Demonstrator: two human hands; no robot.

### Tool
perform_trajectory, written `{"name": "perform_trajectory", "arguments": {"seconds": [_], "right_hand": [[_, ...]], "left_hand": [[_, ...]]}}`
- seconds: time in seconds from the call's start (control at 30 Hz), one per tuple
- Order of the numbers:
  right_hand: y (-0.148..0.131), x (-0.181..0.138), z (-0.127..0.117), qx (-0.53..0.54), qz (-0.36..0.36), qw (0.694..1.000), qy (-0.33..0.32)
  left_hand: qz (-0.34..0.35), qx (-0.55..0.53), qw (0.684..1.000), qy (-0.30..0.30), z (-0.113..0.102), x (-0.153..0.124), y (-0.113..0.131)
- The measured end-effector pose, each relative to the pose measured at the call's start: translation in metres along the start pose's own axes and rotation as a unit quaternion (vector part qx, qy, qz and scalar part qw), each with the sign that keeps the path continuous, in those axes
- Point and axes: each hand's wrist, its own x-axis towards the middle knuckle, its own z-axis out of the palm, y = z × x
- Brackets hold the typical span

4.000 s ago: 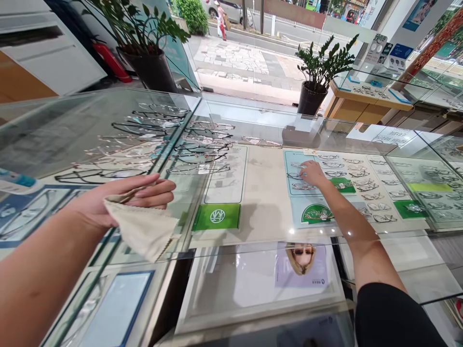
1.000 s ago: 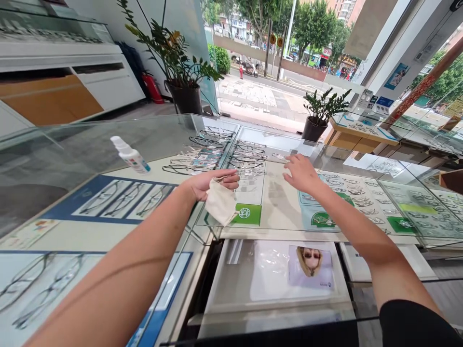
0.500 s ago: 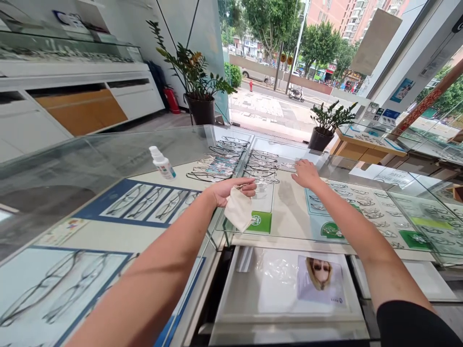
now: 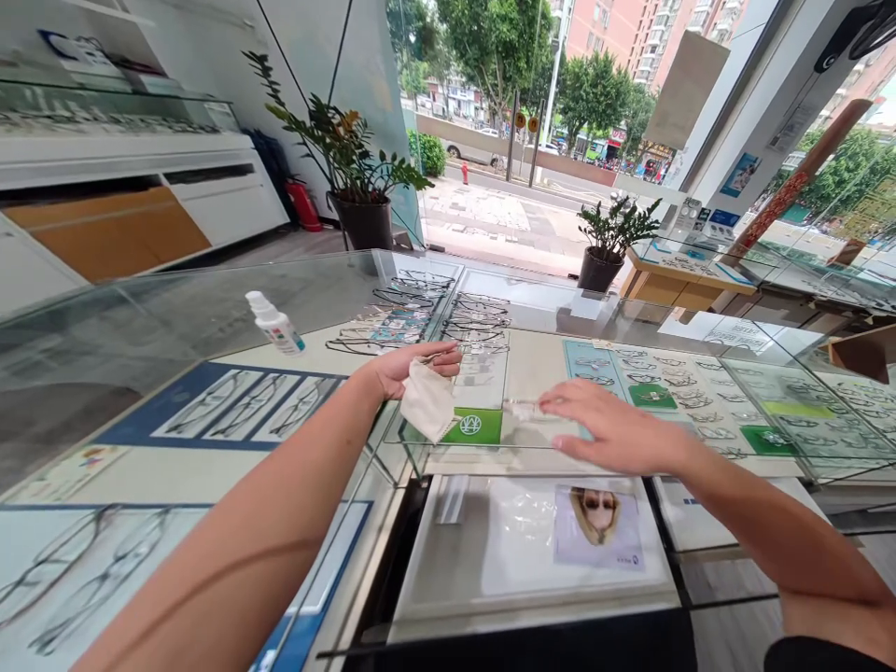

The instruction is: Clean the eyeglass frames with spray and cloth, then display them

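My left hand (image 4: 410, 366) is stretched out over the glass display case (image 4: 210, 308), its fingers pinching a beige cleaning cloth (image 4: 427, 403) that hangs down. My right hand (image 4: 612, 431) hovers over the open inside of the case with fingers closed on a pale, thin pair of glasses (image 4: 522, 409), which sticks out to the left of the fingertips. Rows of dark-framed glasses (image 4: 448, 317) lie on the shelf beyond both hands. A green sign (image 4: 470, 426) stands just below the cloth.
A small white spray bottle (image 4: 275, 324) stands on the glass top to the left. Trays with several small frames (image 4: 672, 373) fill the case to the right. Below lies a drawer with a printed portrait card (image 4: 598, 525). Potted plants (image 4: 357, 177) stand behind the counter.
My right hand has pulled back from the far rows of glasses towards me, now carrying a pale pair. The left hand with the cloth has barely moved.
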Motion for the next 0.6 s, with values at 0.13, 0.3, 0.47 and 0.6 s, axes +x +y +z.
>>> {"name": "perform_trajectory", "arguments": {"seconds": [0.13,0.3,0.47,0.6], "right_hand": [[-0.039,-0.042,0.016,0.094,0.002,0.984,-0.149],[-0.031,-0.052,0.071,0.071,0.047,0.985,-0.148],[0.02,-0.035,0.131,-0.042,0.061,0.997,-0.022],[0.075,-0.007,0.157,-0.17,0.098,0.979,0.051]], "left_hand": [[-0.001,0.015,0.999,0.047,0.0,-0.005,0.003],[0.029,0.029,0.996,0.082,-0.003,-0.01,0.004],[0.025,0.038,0.998,0.053,-0.01,-0.012,0.009],[0.024,0.036,0.998,0.045,-0.013,-0.014,0.012]]}}
